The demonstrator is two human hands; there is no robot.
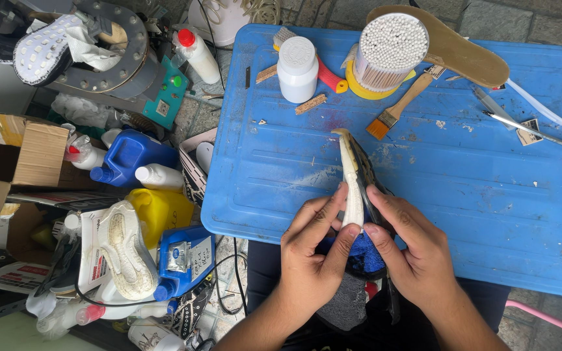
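— What are the hands doing here?

— Both grip a shoe [358, 195] turned on its side at the near edge of the blue worktop [489, 195]. The left hand [313, 253] pinches the pale sole edge between thumb and fingers; the right hand [411, 250] clasps the dark upper, fingertips touching the seam.

— So which step is it?

— It looks like pressing sole against upper along the join, heel end nearest the body.

— And the next move?

— Probably steady, even squeeze further toward the toe, keeping the edges aligned. The brush [398, 107] and white bottle [297, 68] lie well apart, untouched.
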